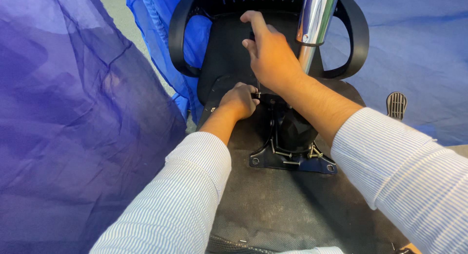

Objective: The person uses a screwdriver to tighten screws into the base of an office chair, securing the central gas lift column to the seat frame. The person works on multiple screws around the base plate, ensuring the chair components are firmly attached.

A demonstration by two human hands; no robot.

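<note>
Beside the chrome column, right hand clamps a screwdriver, left hand pinches its tip; tilt risks slipping off the screw.

Both arms wear white shirt sleeves with fine blue stripes, cuffs pushed back.

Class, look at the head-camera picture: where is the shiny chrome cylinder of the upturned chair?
The shiny chrome cylinder rises at top centre-right, just right of the right hand, above the black metal mounting plate.
</note>
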